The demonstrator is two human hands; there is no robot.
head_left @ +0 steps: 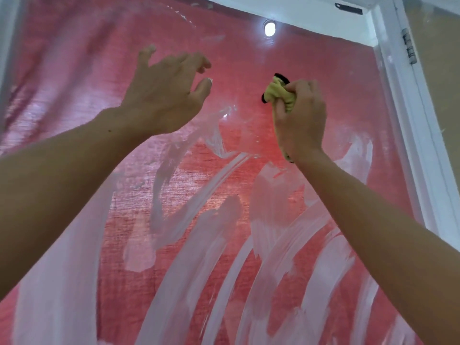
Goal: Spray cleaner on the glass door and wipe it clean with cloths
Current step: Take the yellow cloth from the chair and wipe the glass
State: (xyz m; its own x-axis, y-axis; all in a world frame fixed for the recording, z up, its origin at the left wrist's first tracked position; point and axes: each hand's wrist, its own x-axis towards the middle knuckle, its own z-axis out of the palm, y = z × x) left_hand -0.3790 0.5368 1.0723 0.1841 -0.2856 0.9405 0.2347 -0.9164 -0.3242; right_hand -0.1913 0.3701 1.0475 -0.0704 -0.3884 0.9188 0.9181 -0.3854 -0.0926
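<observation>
The glass door [239, 61] fills the view, with a red curtain behind it. White streaks of cleaner [189, 245] smear its lower and middle parts, while the upper centre looks clearer. My right hand [302, 118] grips a bunched yellow cloth [278, 92] with black trim, held up against or just in front of the glass. Raised to the left of it, my left hand [166, 95] has its fingers spread and loosely bent and holds nothing. Whether its fingertips touch the glass I cannot tell.
The white door frame [403, 100] runs down the right side and across the top, with a metal hinge [409, 46] on it. A bright lamp reflection [269, 28] shows near the top. Beyond the frame at the right is a tan surface [438, 70].
</observation>
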